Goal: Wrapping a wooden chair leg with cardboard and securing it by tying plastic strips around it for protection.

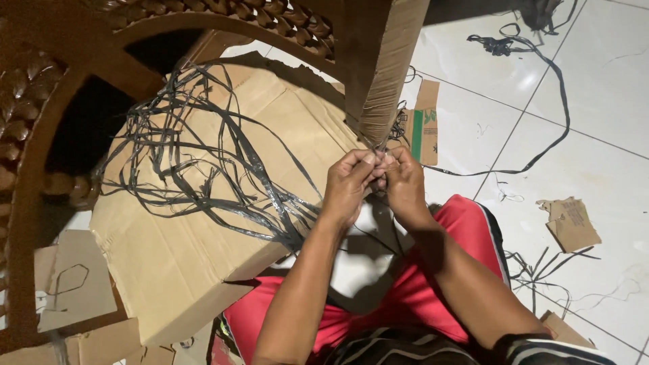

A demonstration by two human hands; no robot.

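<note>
Left hand (pixel 348 184) and right hand (pixel 403 181) meet fingertip to fingertip, both pinching a thin black strap (pixel 376 161) at the foot of the cardboard-wrapped leg (pixel 384 74). Judged step: knotting or weaving at that end; firm tension seems needed. At nine o'clock, loose strapping (pixel 196 155) covers a cardboard sheet (pixel 169 263).

Both hands' fingers (pixel 373 162) pinching black strap (pixel 378 157), wrapped leg (pixel 382 67), cardboard (pixel 203 257)
</note>
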